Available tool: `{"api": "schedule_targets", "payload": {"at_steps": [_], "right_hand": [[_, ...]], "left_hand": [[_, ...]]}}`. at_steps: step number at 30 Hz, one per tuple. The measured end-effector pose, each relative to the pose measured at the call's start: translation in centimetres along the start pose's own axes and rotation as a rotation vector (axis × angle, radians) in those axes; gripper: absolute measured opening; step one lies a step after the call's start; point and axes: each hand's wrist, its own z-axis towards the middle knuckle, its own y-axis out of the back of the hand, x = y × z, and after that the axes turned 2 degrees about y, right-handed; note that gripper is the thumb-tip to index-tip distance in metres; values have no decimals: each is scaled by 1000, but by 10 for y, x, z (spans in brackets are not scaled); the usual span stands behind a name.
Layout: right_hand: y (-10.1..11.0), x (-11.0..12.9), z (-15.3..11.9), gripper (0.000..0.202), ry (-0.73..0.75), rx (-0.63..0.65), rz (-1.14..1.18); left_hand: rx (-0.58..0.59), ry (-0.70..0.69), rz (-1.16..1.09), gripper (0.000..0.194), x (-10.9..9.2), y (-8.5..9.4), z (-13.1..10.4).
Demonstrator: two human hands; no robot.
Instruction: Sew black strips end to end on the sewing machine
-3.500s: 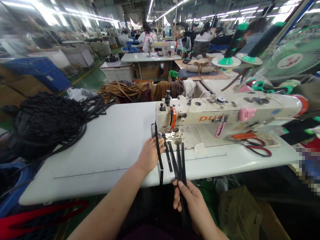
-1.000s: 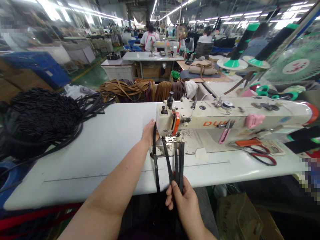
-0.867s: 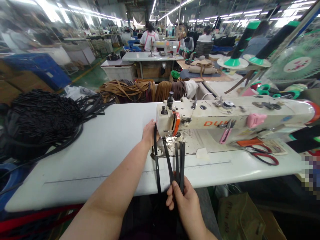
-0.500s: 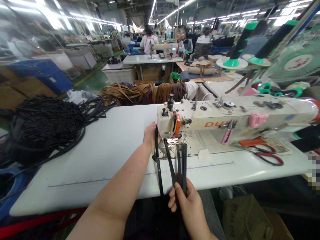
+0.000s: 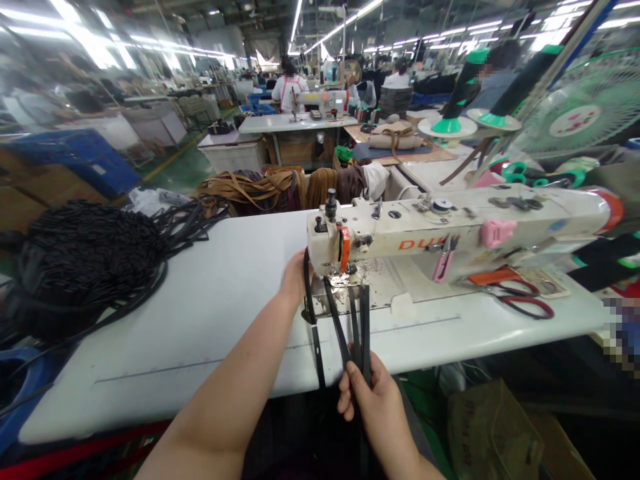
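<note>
Several narrow black straps (image 5: 367, 320) run from beside the needle of the white sewing machine (image 5: 380, 233) towards me. Their near ends are pinched between the thumb and fingers of my right hand (image 5: 373, 393), just off the front edge of the table. My left hand (image 5: 296, 277) reaches to the left side of the machine head, and its fingers are mostly hidden behind it. Close by that hand, another black strap (image 5: 318, 357) hangs past the machine head and over the table edge. One strap passes under the presser foot area at the metal plate.
A large bundle of black straps (image 5: 95, 260) lies at the table's left end. Red-handled scissors (image 5: 525, 307) and pink thread snips (image 5: 444, 260) are at the right. Thread cones (image 5: 463, 93) and a fan (image 5: 575, 123) stand behind. Brown straps (image 5: 250, 190) hang beyond the table.
The view has turned slightly, so the machine and table appear a little further left. Both hands keep nearly the same places, the right one still pinching the straps.
</note>
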Motion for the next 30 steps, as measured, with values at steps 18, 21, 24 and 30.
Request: {"api": "schedule_targets", "payload": {"at_steps": [18, 21, 24, 30], "right_hand": [[23, 2, -21, 60, -134, 94, 80], [26, 3, -23, 58, -133, 80, 80], [27, 5, -25, 57, -127, 75, 71], [29, 5, -25, 69, -201, 114, 76]], "left_hand": [[150, -471, 550, 30, 7, 16, -92], [127, -484, 531, 31, 6, 15, -92], [127, -483, 509, 31, 3, 15, -93], [138, -447, 518, 29, 1, 15, -94]]}}
